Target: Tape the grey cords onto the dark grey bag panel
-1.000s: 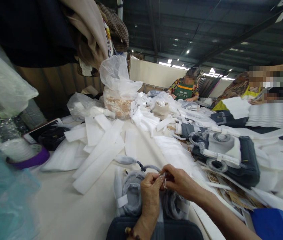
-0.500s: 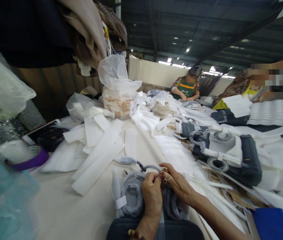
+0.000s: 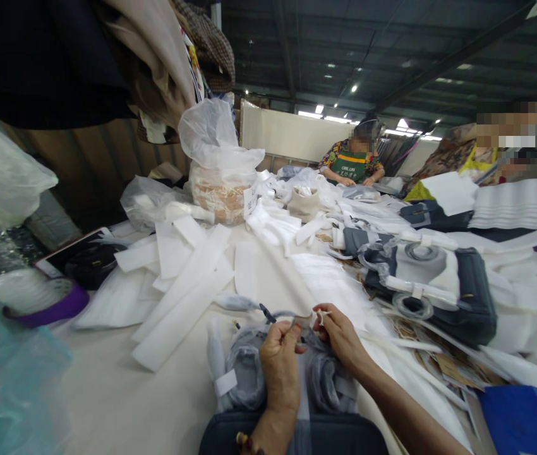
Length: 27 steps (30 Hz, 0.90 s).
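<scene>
In front of me a dark blue bag [image 3: 249, 435] lies on the table, its handles [image 3: 244, 373] coiled and wrapped in clear plastic. Above it, my left hand [image 3: 282, 363] is closed in a pinch on a small brownish tag [image 3: 303, 320], partly hidden by the fingers. My right hand [image 3: 342, 338], just right of it, pinches a thin white string [image 3: 323, 316] between thumb and forefinger. A dark strap end [image 3: 266, 313] and a plastic-wrapped strap piece [image 3: 237, 302] show just beyond the left hand.
White foam strips [image 3: 187, 309] are spread to the left. Another dark bag [image 3: 474, 297] with wrapped handles sits at right, near a blue plastic object [image 3: 524, 417]. A purple-rimmed tape roll [image 3: 55, 309] lies far left. A co-worker [image 3: 351, 158] is at the far end.
My hands have drawn slightly apart, the left moving a little left. The string now shows in the right fingers, with the brownish tag stretched between the hands.
</scene>
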Motion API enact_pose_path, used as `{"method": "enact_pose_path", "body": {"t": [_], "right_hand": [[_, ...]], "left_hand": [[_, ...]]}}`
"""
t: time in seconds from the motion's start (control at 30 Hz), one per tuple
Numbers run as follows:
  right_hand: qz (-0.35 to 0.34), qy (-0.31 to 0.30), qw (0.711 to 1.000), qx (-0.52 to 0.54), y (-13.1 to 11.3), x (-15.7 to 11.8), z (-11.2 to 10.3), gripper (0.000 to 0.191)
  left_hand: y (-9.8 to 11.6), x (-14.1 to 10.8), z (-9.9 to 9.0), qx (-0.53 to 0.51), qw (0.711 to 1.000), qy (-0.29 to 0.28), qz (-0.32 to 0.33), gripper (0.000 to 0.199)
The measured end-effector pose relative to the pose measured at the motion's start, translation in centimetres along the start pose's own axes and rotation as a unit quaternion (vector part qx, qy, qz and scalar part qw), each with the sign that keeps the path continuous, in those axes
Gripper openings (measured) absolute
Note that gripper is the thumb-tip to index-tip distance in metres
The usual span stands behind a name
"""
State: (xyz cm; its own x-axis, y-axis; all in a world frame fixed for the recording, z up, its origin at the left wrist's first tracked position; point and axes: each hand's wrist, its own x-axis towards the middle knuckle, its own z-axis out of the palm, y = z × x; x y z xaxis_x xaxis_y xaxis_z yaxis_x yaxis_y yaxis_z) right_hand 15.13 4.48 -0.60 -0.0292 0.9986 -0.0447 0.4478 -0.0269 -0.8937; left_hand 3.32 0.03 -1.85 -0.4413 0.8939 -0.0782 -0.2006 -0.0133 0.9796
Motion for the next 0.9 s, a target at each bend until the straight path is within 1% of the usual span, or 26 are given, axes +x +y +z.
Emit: {"method": "enact_pose_path", "body": {"t": [0.1,0.17,0.23,0.27,0.33,0.37,0.4,0.43,0.47,0.53,0.57,0.6,0.67,0.73,0.83,0.87,0.9], "right_hand": [[0.001,0.023,1.000,0.007,0.0,-0.2,-0.3,0.025],[-0.027,0.029,0.999,0.018,-0.7,-0.8,-0.5,0.028],[-0.063,0.011,0.997,0.038,-1.6,-1.7,-0.5,0.030],[-0.077,-0.002,0.996,0.050,-2.0,-2.0,-0.5,0.028],[-0.083,-0.017,0.993,0.078,-2.5,-2.3,-0.4,0.020],[-0.075,-0.015,0.993,0.094,-2.5,-2.1,-0.5,0.018],[-0.060,-0.009,0.992,0.111,-2.5,-1.8,-0.5,0.020],[-0.040,0.001,0.991,0.130,-2.3,-1.3,-0.5,0.025],[-0.016,0.011,0.989,0.147,-2.1,-0.7,-0.5,0.030],[0.037,0.028,0.983,0.177,-1.9,0.8,-0.5,0.039],[0.062,0.034,0.980,0.187,-1.8,1.6,-0.3,0.041],[0.084,0.037,0.976,0.195,-1.8,2.4,-0.2,0.041],[0.118,0.037,0.970,0.207,-1.8,3.6,0.3,0.040],[0.136,0.033,0.967,0.214,-2.0,4.2,0.9,0.039],[0.139,0.021,0.968,0.207,-2.3,3.9,1.2,0.036],[0.134,0.020,0.970,0.200,-2.4,3.5,1.0,0.032],[0.127,0.026,0.973,0.190,-2.5,2.9,0.7,0.028]], "left_hand": [[0.5,-0.4,-0.4,0.002,0.998,0.005,0.065,0.018],[0.9,-0.9,-0.8,0.004,0.991,-0.011,0.134,0.014],[1.0,-1.5,-1.0,0.008,0.976,-0.042,0.214,0.010],[1.0,-1.8,-1.1,0.009,0.966,-0.060,0.252,0.009],[0.7,-2.2,-1.0,0.010,0.945,-0.091,0.314,0.010],[0.5,-2.4,-0.9,0.015,0.938,-0.099,0.332,0.011],[0.2,-2.5,-0.7,0.027,0.937,-0.097,0.336,0.012],[0.0,-2.6,-0.6,0.051,0.942,-0.089,0.320,0.017],[-0.3,-2.5,-0.5,0.084,0.952,-0.080,0.284,0.022],[-0.7,-2.4,-0.3,0.156,0.968,-0.070,0.183,0.030],[-0.8,-2.2,-0.3,0.183,0.970,-0.072,0.141,0.029],[-0.8,-2.0,-0.3,0.199,0.970,-0.078,0.115,0.026],[-0.8,-1.8,-0.2,0.212,0.967,-0.093,0.104,0.025],[-0.7,-1.8,-0.1,0.217,0.965,-0.106,0.102,0.027],[-0.3,-2.3,0.0,0.220,0.965,-0.114,0.091,0.029],[0.2,-2.3,-0.2,0.210,0.965,-0.120,0.105,0.028],[0.9,-2.2,-0.7,0.201,0.961,-0.129,0.138,0.028]]}}
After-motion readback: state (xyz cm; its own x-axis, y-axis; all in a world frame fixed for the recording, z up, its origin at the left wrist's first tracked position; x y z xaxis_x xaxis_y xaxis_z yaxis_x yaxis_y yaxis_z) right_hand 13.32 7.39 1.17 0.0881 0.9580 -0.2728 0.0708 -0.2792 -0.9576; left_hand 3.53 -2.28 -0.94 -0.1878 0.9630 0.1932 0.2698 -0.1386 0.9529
